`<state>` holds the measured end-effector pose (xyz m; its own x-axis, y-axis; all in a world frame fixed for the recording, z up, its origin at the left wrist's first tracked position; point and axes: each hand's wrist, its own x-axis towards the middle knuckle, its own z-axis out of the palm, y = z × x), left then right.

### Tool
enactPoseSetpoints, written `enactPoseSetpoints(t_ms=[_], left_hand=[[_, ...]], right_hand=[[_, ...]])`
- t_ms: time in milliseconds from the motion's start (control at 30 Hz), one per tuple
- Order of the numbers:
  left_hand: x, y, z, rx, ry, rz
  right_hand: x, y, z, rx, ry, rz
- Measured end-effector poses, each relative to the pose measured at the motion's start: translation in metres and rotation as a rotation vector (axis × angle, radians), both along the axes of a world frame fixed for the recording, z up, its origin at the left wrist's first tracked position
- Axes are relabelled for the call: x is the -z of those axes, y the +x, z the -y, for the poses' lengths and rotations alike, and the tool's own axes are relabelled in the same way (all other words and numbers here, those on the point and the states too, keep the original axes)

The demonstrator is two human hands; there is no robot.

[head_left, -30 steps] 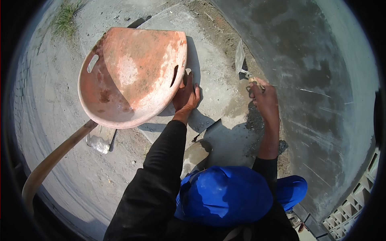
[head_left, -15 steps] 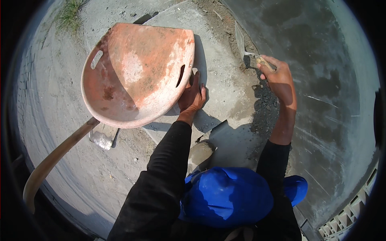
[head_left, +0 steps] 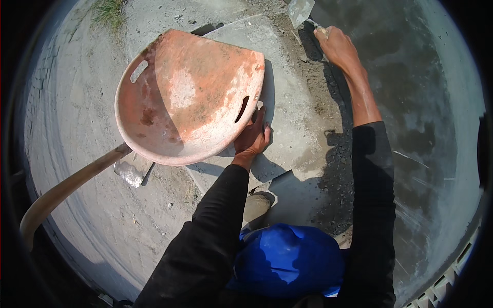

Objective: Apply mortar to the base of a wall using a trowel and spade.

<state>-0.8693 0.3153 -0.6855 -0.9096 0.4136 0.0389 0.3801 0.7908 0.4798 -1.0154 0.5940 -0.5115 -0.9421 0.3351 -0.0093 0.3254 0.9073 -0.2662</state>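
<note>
My left hand (head_left: 252, 136) reaches to the right rim of a faded orange, shallow pan (head_left: 185, 110) with two slotted handles, fingers apart and partly under the rim beside a grey slab (head_left: 287, 102); whether it bears any of the pan's weight I cannot tell. My right hand (head_left: 337, 47) is closed round the handle of a small metal trowel (head_left: 301, 11), held at the upper edge of the view by the smooth grey cement surface (head_left: 395, 87), along a strip of soil and gravel.
A long wooden handle (head_left: 72, 185) with a metal blade (head_left: 131, 169) lies left of and partly beneath the pan. Grass (head_left: 108, 13) grows at the upper left. My blue-clothed leg (head_left: 287, 262) is at the bottom. A pale lattice-like piece (head_left: 444, 285) shows at the lower right.
My right hand and the trowel have moved up, farther along the cement surface's edge. My left hand stays at the pan's rim; the view has shifted slightly.
</note>
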Motion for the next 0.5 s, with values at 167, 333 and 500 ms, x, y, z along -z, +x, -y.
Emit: enactPoseSetpoints(t_ms=[167,333,500], left_hand=[[0.004,0.003,-0.016,-0.012,0.064,0.011],[-0.005,0.006,-0.006,0.003,0.062,0.137],[0.005,0.005,0.003,0.026,0.019,0.071]], right_hand=[[0.054,-0.017,-0.019,-0.054,0.182,0.206],[0.045,0.075,-0.045,-0.195,0.217,0.496],[-0.009,0.139,-0.034,-0.196,0.257,0.674]])
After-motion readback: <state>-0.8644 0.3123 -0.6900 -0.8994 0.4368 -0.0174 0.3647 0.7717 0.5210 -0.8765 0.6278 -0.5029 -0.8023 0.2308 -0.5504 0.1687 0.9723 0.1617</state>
